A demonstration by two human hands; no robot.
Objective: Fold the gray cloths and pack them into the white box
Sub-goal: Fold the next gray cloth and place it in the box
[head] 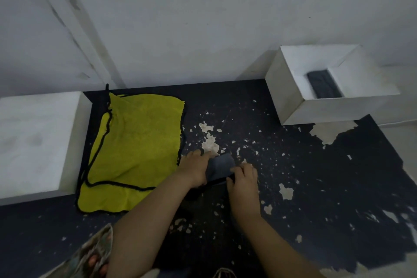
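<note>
Left hand (194, 168) is down flat-ish on the desk (316, 176), fingers stretched forward and pressing the left edge of a small folded gray cloth (220, 167). Right hand (243, 179) sits just to the right of it, fingers curled in and pinching the cloth's near right edge. Both forearms come in from the bottom of the view and angle toward each other, so the cloth ends up squeezed between the two hands.

Most of the cloth is covered by the hands, only the middle patch shows, and its dark near edge blends into the desk, so I can't tell how many folds it has.

Far off up and to the right of the right hand is the white box (291, 88), open on top, with another dark gray cloth (325, 84) lying at the bottom; the box wall hides part of it.

Just left of the left hand is a yellow towel (137, 149) with black trim, spread out, and further left a white block (33, 140) cut off by the frame edge. Patterned fabric at the bottom left is too blurry to identify.
</note>
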